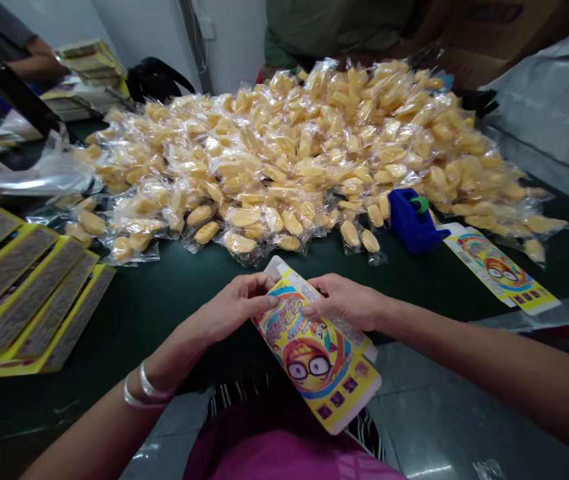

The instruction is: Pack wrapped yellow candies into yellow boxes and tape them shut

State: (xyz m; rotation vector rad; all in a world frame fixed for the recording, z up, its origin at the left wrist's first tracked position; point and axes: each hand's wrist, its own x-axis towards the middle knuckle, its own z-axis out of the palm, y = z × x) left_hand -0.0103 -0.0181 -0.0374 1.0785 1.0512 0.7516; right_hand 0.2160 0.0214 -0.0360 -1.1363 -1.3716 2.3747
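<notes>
Your left hand (244, 303) and right hand (341, 300) both grip the yellow cartoon-printed cardboard box (314, 353) above your lap. Beyond it, on the dark green worktop (164, 300), a blue plastic tape dispenser (411, 223) sits beside heaped yellow oval pieces in clear wrappers (284, 160)

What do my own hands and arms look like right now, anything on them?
Both your left hand and right hand are gloveless, and no sleeve shows on either forearm. Silver-coloured bangles, seen as two shiny bands, circle your left wrist; your right wrist has nothing on it.
</notes>
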